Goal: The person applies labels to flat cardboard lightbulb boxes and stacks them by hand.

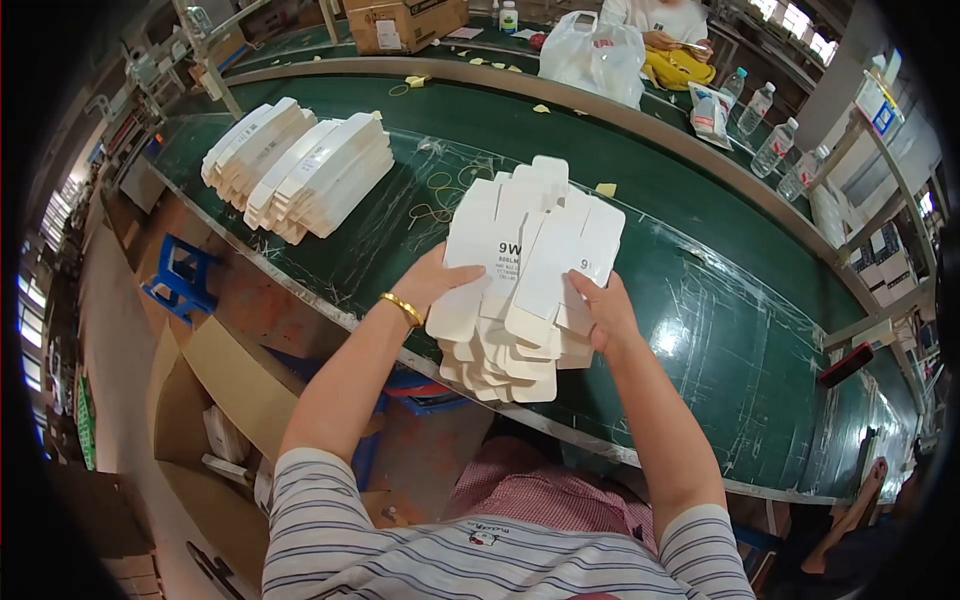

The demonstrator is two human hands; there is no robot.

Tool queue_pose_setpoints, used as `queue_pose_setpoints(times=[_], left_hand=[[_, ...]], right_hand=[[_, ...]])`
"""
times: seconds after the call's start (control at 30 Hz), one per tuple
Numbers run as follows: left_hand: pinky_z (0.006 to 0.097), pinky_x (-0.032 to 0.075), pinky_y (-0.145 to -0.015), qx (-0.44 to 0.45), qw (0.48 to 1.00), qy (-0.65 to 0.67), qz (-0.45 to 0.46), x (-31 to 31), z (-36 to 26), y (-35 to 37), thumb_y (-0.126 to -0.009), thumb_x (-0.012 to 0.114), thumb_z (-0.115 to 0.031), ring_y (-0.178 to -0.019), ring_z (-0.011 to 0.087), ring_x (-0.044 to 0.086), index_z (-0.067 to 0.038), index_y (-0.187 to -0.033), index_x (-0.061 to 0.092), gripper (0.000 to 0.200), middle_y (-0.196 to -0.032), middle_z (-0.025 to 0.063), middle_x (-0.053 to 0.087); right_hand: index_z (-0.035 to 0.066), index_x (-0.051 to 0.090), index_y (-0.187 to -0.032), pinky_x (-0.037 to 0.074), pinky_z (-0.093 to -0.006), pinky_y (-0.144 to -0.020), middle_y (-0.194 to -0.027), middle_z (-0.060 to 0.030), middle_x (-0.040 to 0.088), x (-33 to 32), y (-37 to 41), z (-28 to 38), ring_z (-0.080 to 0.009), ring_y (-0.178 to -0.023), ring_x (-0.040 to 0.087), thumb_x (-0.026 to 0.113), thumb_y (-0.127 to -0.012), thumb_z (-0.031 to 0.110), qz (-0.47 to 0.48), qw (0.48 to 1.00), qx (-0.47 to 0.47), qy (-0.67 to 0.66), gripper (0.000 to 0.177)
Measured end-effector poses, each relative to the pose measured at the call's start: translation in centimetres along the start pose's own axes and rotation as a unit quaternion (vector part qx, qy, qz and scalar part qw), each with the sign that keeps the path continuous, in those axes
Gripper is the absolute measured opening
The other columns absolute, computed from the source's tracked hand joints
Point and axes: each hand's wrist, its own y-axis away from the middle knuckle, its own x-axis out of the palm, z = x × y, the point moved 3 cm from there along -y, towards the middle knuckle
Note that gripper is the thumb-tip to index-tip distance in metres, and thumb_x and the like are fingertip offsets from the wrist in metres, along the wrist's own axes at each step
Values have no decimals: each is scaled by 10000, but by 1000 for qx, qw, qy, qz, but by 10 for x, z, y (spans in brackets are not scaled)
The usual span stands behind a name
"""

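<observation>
Both my hands hold one fanned stack of flat white carton blanks [525, 270] above the near edge of the green conveyor belt [720, 330]. My left hand [432, 282], with a gold bracelet at the wrist, grips the stack's left side. My right hand [600, 310] grips its right side, thumb on the top blank. The top blanks carry black print reading "9W". Two rows of the same white blanks [300, 170] lie stacked on the belt to the far left.
Rubber bands [435, 195] lie on the belt behind the stack. A white plastic bag [595, 55], a cardboard box [400, 22] and several water bottles [775, 145] stand beyond the belt's far rail, where another person sits. Open cartons [215, 400] stand on the floor at left.
</observation>
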Motion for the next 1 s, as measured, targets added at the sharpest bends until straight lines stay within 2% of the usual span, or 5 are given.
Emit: queue_pose_setpoints(times=[0.13,0.27,0.53,0.63,1.0], left_hand=[[306,505,-887,17,978,-186,-97,7,2,3,-805,768,-150,-1020,170,628,43,-1224,549,511,-1153,139,652],[323,507,-884,24,972,-202,-115,16,-2,6,-789,777,-161,-985,187,643,34,-1203,561,505,-1131,137,663],[328,500,-898,86,989,30,-117,38,9,8,-811,747,-105,-1039,186,616,19,-1228,541,481,-1164,123,638],[328,508,-888,122,985,33,-116,54,3,16,-829,722,-62,-1031,181,614,13,-1242,526,463,-1158,115,631],[292,529,-847,125,979,147,-65,104,-9,19,-857,680,3,-961,157,634,17,-1238,543,406,-1094,97,653]], right_hand=[[-9,526,-1184,551,-386,-826,-1080,-118,642,-32,-14,-12,-220,-967,636,676,-880,65,-2,999,-27,25,348],[10,524,-1213,540,-393,-830,-1097,-107,646,-40,-4,-11,-215,-988,630,655,-896,76,-24,999,-34,23,350],[56,469,-1283,535,-403,-898,-1178,-78,612,-32,11,-6,-214,-1065,608,666,-905,112,102,987,-90,-80,429],[68,476,-1282,534,-405,-901,-1174,-72,614,-33,17,-9,-212,-1067,608,676,-902,120,78,993,-45,-77,432],[52,510,-1272,530,-426,-883,-1161,-73,624,-71,53,15,-216,-1055,607,668,-904,112,32,985,-124,-115,405]])
